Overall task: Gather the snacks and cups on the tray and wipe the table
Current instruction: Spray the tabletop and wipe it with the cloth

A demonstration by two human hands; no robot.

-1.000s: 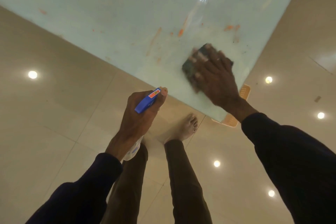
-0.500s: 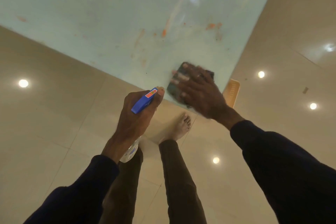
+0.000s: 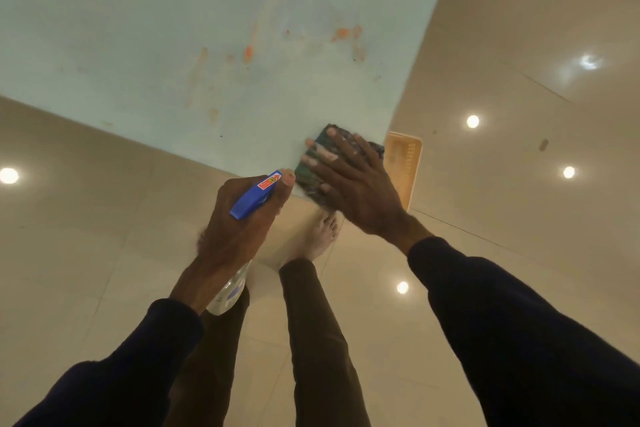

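A pale green table [image 3: 173,45] fills the upper left, smeared with several orange stains [image 3: 247,53]. My right hand [image 3: 349,184] lies flat with straight fingers on a dark folded cloth [image 3: 311,180], pressing it onto the table's near corner. My left hand [image 3: 239,222] grips a spray bottle by its blue trigger head [image 3: 254,196]; the clear bottle body [image 3: 230,291] hangs below my wrist, just off the table's corner. No snacks or cups are in view.
A pale orange tray or basket [image 3: 407,166] sits on the floor under the table's corner, partly hidden by my right hand. The glossy tiled floor [image 3: 519,184] reflects ceiling lights. My legs and a bare foot [image 3: 322,236] are below the corner.
My right hand has slid the cloth from further in on the table toward me, down to the near corner. The left hand has kept the spray bottle in about the same place.
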